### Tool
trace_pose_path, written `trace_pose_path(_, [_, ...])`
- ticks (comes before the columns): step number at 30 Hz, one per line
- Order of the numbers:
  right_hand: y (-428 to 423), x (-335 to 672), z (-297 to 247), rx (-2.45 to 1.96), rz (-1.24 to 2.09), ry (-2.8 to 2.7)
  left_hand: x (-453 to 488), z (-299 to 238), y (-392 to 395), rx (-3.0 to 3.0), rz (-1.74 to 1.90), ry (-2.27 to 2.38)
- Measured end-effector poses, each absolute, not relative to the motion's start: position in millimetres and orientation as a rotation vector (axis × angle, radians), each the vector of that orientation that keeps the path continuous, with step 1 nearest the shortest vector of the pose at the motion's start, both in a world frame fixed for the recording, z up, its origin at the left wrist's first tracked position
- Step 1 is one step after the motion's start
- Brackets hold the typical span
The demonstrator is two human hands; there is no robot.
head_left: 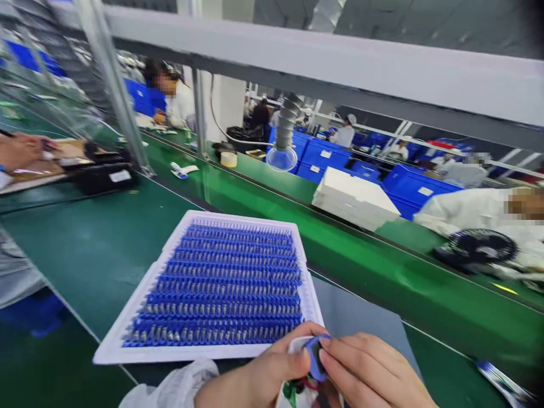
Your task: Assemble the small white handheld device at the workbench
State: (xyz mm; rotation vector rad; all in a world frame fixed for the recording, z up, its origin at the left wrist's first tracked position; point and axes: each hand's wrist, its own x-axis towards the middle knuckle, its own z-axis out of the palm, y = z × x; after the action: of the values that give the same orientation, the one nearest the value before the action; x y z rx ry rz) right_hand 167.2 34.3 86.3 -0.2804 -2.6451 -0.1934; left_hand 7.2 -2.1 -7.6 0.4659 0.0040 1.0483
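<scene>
Currently left hand (263,377) and right hand (374,374) pinch small blue plastic part (315,357) at six o'clock below white tray (144,283); steady grip, fingertips only

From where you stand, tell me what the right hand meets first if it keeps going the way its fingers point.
Right hand points left: first the small blue part, then the left hand.

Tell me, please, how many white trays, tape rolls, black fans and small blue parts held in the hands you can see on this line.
White tray: 1
Tape roll: 1
Black fan: 1
Small blue part, held between left hand and right hand: 1
Total: 4
</scene>
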Motion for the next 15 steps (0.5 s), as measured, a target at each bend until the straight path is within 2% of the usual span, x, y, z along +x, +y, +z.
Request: trace_pose_path(15, [26, 154, 100, -0.289, -0.044, -2.641, 6, -13, -6, 0.554, 0.989, 0.003])
